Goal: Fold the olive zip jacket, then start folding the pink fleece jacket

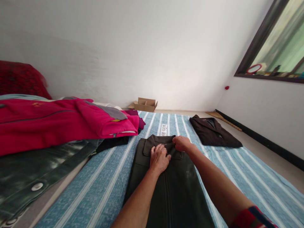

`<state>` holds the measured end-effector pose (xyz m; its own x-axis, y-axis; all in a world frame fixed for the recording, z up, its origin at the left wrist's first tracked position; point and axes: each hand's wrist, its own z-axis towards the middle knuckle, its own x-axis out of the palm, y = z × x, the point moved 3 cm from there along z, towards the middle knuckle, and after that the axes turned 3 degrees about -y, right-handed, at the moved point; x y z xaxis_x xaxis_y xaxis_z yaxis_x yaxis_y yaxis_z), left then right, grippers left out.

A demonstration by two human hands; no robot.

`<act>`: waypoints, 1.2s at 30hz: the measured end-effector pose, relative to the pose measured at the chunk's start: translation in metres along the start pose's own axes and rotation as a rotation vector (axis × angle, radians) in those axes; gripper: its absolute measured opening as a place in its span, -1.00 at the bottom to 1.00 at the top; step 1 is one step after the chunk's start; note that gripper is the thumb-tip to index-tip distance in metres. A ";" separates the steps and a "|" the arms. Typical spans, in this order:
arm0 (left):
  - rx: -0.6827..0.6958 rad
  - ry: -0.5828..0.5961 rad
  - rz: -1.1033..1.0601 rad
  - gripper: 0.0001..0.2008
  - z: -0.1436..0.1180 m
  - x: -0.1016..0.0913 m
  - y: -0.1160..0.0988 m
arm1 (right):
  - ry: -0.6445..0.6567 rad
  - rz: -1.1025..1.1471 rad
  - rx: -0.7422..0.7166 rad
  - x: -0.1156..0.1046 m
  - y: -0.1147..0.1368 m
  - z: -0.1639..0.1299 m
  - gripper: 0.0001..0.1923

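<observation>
A dark green jacket (181,186) lies front side up on the striped bedsheet, with its zip line running down the middle and its collar (152,142) at the far end. My left hand (160,159) rests on the jacket just below the neck opening, fingers slightly bent and apart, pressing the cloth. At the collar's right side, my right hand (182,144) is closed, gripping the collar edge between thumb and fingers. The lower end of the jacket runs out of view.
A folded dark brown garment (211,131) lies on the blue striped bedsheet (114,177) to the right. On the left are a pink jacket (71,118) and a dark leather-like garment (47,171) in a pile. A cardboard box (144,104) stands by the wall.
</observation>
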<state>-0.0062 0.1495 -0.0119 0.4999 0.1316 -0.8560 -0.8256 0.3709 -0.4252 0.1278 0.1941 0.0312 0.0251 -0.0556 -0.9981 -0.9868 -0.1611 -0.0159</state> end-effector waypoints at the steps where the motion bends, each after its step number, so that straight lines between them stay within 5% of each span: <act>1: -0.001 0.003 0.004 -0.91 0.000 0.000 0.000 | 0.004 -0.004 0.008 -0.001 -0.001 0.001 -0.73; 12: 0.011 -0.017 0.052 -0.89 0.002 0.003 -0.002 | -0.102 -0.004 0.099 0.005 -0.001 -0.010 -0.70; 25: 0.046 -0.052 0.100 -0.96 0.005 0.004 -0.002 | -0.307 0.094 0.015 0.036 0.020 -0.083 -0.81; 36: 0.073 -0.104 0.106 -0.91 0.007 0.003 0.001 | -0.450 0.225 0.038 0.040 0.030 -0.144 -0.82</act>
<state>-0.0034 0.1564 -0.0127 0.4382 0.2669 -0.8584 -0.8561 0.4151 -0.3080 0.1223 0.0448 -0.0010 -0.2520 0.3471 -0.9033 -0.9652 -0.1576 0.2087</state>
